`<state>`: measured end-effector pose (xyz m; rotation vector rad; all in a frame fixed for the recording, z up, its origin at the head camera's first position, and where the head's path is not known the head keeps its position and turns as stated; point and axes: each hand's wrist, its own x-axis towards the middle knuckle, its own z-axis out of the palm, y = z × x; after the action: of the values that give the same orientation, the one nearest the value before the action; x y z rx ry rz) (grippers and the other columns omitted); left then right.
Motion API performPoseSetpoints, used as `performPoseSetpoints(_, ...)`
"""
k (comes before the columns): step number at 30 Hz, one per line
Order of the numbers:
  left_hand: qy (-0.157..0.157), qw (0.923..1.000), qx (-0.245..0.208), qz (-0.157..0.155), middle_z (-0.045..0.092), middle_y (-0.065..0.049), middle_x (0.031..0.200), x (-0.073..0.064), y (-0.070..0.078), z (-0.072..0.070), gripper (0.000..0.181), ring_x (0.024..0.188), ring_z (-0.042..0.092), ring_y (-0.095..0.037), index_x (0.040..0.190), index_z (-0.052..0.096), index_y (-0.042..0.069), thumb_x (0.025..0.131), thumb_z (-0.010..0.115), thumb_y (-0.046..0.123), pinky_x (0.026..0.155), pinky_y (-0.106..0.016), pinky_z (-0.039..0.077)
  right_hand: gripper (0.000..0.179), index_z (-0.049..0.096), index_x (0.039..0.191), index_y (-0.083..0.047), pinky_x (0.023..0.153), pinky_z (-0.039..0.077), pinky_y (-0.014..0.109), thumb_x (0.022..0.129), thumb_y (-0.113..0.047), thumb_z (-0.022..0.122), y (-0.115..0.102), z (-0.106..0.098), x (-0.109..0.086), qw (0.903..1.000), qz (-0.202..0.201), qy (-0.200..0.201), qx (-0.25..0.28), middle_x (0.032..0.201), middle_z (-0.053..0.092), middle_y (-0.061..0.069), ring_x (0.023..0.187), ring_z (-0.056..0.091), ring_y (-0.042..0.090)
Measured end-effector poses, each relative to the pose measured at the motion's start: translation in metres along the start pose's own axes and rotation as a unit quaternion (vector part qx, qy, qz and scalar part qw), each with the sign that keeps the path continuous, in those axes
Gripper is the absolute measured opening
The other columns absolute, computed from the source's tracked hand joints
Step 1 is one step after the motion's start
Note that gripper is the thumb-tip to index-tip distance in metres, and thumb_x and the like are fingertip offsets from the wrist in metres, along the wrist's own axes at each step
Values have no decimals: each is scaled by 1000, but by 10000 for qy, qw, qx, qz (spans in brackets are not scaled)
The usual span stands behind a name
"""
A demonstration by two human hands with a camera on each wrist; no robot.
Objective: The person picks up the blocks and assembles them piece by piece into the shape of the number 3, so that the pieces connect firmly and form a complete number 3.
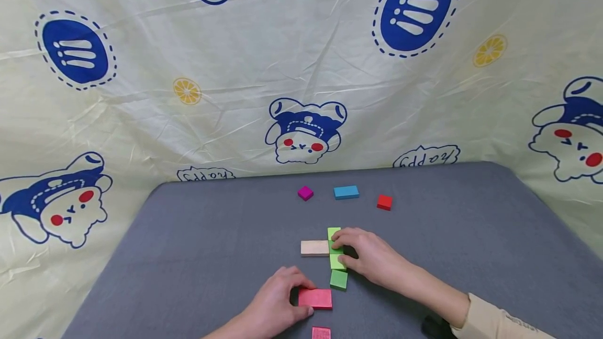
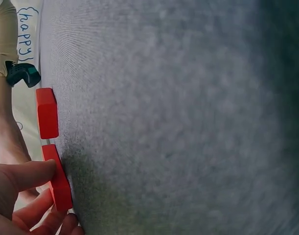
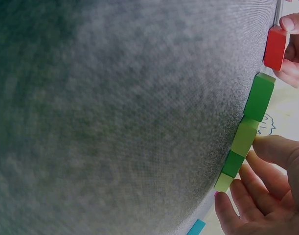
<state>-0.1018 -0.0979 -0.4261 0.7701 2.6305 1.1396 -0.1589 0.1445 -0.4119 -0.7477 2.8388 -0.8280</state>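
Blocks in lime and green, set edge to edge as a short row point(image 3: 234, 163), lie on the grey tabletop point(image 1: 212, 255) with a pale wooden block point(image 1: 314, 248) butted against the row's left side. Another green block point(image 1: 338, 280) sits just below, slightly askew; I can't tell whether it quite touches. To my eye the trouble would come from an uneven squeeze: too much thumb could knock the row crooked or shove it off the wooden piece, and a bump from the neighbouring bar could twist the askew one further. The right hand point(image 1: 369, 256) has its fingers bent and slightly parted about the row, thumb against the lower lime piece. Nearer the person, the left hand point(image 1: 279, 297) pinches a coral-red bar point(image 1: 317, 298) between thumb and fingers, parted only as wide as it needs. A second coral block point(image 1: 321, 333) lies closer still; farthest out are magenta point(image 1: 305, 193), blue point(image 1: 346, 192) and red point(image 1: 384, 202) blocks
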Motion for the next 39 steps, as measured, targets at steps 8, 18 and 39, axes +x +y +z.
performPoseSetpoints(8, 61, 9999, 89, 26, 58, 18, 94, 4, -1, 2, 26, 91, 49, -2, 102, 74, 16, 78, 82, 14, 79, -23, 46, 25, 72, 111, -12, 97, 44, 52, 86, -10, 75, 1, 0, -1, 10000, -16, 3, 10, 123, 62, 0, 119, 55, 25)
performPoseSetpoints(18, 107, 9999, 100, 58, 59, 18, 94, 4, -3, 3, 27, 91, 48, -2, 103, 73, 15, 78, 82, 13, 79, -22, 46, 25, 72, 110, -13, 98, 43, 52, 86, -11, 76, -1, 1, 0, 10000, 77, -20, 6, 123, 62, -1, 119, 55, 25)
performPoseSetpoints(39, -672, 9818, -1734, 388, 62, 9, 108, -28, 11, 3, 25, 95, 56, -2, 114, 69, 9, 91, 72, 19, 83, -25, 49, 25, 72, 110, -15, 97, 44, 51, 86, -11, 75, 1, 0, 0, 10000, 17, 10, 61, 123, 61, -2, 119, 55, 24)
